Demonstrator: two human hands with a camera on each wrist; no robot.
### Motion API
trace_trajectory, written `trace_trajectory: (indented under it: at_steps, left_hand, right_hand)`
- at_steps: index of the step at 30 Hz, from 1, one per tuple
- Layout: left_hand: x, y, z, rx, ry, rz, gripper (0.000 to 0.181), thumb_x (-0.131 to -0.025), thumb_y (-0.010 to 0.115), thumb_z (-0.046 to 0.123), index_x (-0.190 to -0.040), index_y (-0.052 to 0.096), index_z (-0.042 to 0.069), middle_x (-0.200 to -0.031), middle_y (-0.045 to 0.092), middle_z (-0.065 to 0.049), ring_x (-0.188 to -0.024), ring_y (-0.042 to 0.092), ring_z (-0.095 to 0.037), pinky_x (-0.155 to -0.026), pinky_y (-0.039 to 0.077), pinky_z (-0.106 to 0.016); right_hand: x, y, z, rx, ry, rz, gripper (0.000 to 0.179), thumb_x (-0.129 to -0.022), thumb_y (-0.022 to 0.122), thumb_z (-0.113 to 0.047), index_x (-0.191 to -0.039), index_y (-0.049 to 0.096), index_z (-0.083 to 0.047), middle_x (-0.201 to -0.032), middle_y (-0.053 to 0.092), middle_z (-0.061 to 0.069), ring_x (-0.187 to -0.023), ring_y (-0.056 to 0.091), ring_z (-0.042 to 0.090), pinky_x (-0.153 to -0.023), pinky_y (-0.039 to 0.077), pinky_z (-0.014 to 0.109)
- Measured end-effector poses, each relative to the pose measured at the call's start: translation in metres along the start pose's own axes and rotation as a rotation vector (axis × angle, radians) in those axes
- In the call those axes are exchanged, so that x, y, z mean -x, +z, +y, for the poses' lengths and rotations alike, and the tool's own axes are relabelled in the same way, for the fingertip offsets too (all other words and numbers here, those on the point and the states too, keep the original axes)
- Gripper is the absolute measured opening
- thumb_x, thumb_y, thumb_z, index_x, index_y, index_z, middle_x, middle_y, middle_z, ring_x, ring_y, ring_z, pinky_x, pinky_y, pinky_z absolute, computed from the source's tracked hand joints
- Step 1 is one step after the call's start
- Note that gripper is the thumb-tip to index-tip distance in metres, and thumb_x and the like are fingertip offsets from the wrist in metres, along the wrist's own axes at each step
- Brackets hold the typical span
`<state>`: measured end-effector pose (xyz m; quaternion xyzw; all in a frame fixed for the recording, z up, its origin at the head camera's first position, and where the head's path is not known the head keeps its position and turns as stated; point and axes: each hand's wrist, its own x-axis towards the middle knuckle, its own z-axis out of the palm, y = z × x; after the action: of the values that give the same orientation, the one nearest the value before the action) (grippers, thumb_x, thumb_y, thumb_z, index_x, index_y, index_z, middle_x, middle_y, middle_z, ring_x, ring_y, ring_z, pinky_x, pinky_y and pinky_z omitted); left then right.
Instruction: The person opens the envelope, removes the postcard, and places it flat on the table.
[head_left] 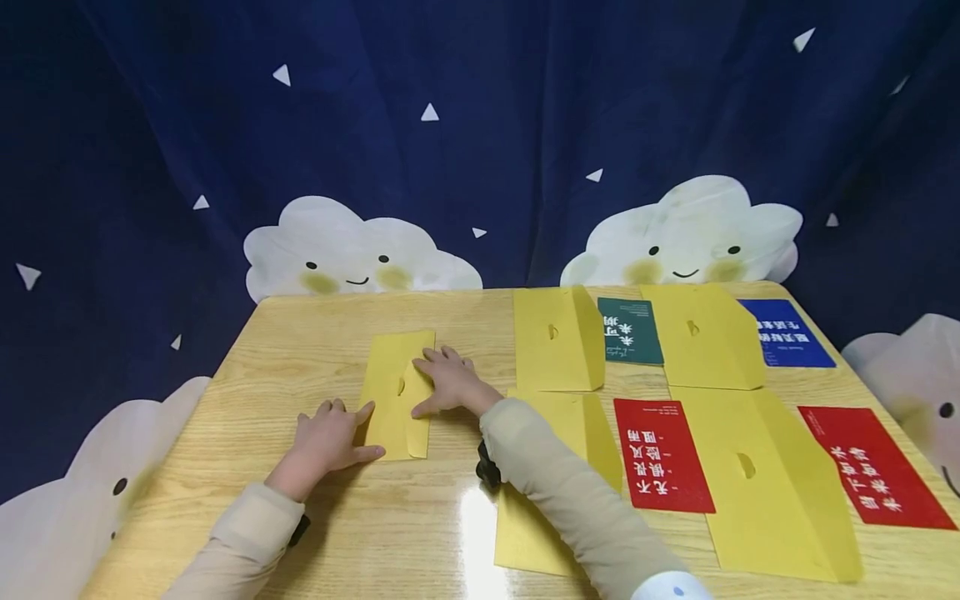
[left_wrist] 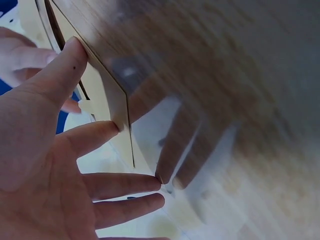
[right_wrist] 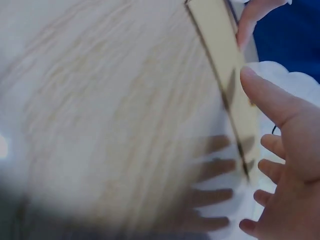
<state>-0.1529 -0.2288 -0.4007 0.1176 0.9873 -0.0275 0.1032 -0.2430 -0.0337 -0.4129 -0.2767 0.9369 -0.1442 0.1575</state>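
Note:
A yellow envelope lies on the wooden table in front of me, its flap folded over along the right side with a small slot at its middle. My left hand is at its left edge, thumb and index fingertip touching the paper; the left wrist view shows the other fingers spread and straight. From the right, my right hand rests over the flap with fingers spread. In the right wrist view, the thumb reaches to the face of the envelope.
Several yellow envelopes with flaps unfolded, such as the back one, lie to the right. Among them are a green card, a blue card, a red card and another red card. A dark blue curtain hangs behind the table.

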Motion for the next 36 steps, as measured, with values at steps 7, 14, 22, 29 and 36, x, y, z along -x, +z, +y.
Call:
trace_trajectory:
  at_steps: [7,14,22,29,36]
  left_hand:
    - [-0.002,-0.002,-0.001,0.007,0.004,-0.011,0.077,-0.073,0.063,0.060,-0.132,0.050,0.013,-0.110,0.054,-0.027,-0.103,0.049,-0.045,-0.077,0.036,-0.068]
    - [-0.017,-0.006,-0.010,0.022,0.070,0.063,0.066,-0.073,0.068,0.052,-0.122,0.059,0.008,-0.118,0.053,-0.025,-0.109,0.045,-0.048,-0.079,0.037,-0.065]
    - [-0.054,-0.006,-0.023,0.285,0.270,0.169,0.054,-0.082,0.067,0.030,-0.124,0.055,0.000,-0.130,0.038,-0.036,-0.119,0.033,-0.053,-0.093,0.029,-0.062]
    - [-0.080,-0.003,-0.030,0.416,0.343,0.075,0.052,-0.082,0.067,0.032,-0.124,0.057,0.003,-0.133,0.035,-0.034,-0.124,0.025,-0.052,-0.097,0.022,-0.062]
    - [-0.089,0.000,-0.028,0.452,0.339,0.049,0.053,-0.080,0.069,0.034,-0.122,0.058,0.003,-0.131,0.036,-0.035,-0.122,0.031,-0.050,-0.096,0.026,-0.061]
  right_hand:
    - [-0.001,0.010,0.006,0.041,0.058,-0.040,0.091,-0.072,0.063,-0.061,-0.145,0.024,-0.024,-0.151,0.014,-0.001,-0.137,0.006,0.030,-0.105,0.012,0.052]
    - [0.000,0.010,0.007,0.056,0.060,-0.054,0.090,-0.073,0.060,-0.064,-0.146,0.022,-0.027,-0.152,0.011,-0.003,-0.138,0.004,0.027,-0.106,0.010,0.050]
    - [0.000,0.008,0.006,0.082,0.068,-0.085,0.090,-0.074,0.057,-0.066,-0.146,0.019,-0.028,-0.152,0.009,-0.004,-0.138,0.003,0.027,-0.107,0.009,0.050]
    - [0.000,0.008,0.008,0.098,0.064,-0.093,0.090,-0.074,0.055,-0.068,-0.146,0.018,-0.028,-0.152,0.009,-0.005,-0.138,0.003,0.027,-0.107,0.009,0.050]
    - [0.001,0.008,0.008,0.106,0.060,-0.080,0.090,-0.074,0.056,-0.067,-0.146,0.020,-0.028,-0.152,0.011,-0.004,-0.138,0.005,0.028,-0.107,0.010,0.050]
